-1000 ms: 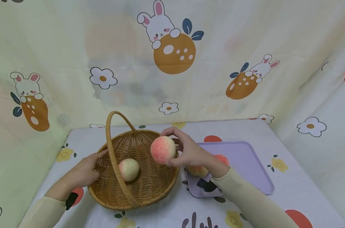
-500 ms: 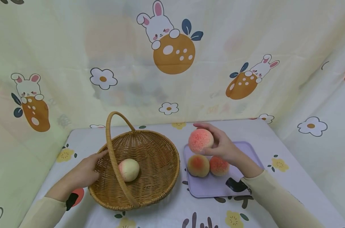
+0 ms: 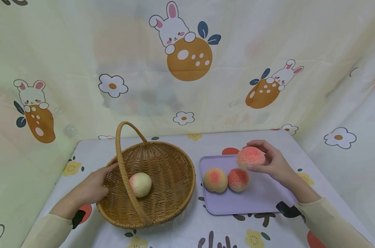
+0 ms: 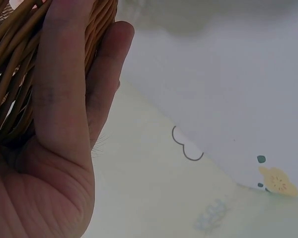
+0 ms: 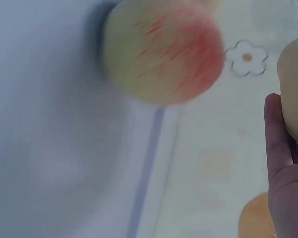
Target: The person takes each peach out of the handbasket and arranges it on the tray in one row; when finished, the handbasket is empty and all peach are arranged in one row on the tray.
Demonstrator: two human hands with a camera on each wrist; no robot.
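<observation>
My right hand [image 3: 275,163] holds a pink and cream peach [image 3: 250,156] above the back part of a lilac tray [image 3: 268,199]. The peach's pale side [image 5: 295,89] shows at the right edge of the right wrist view, against my fingers. Two more peaches, one yellow-orange [image 3: 215,180] and one redder [image 3: 238,179], lie side by side at the tray's left. My left hand [image 3: 89,187] grips the left rim of a brown wicker basket [image 3: 172,186]; the left wrist view shows its fingers [image 4: 62,84] along the woven wall. A pale peach [image 3: 140,185] sits inside the basket.
The basket's tall arched handle [image 3: 122,168] rises over its left half. A patterned cloth [image 3: 187,227] covers the table, and a rabbit-print curtain [image 3: 138,103] hangs behind and at both sides. The tray stands to the basket's right.
My right hand has carried the peach rightward, from over the basket's right rim to over the tray. My left hand and the basket have stayed put.
</observation>
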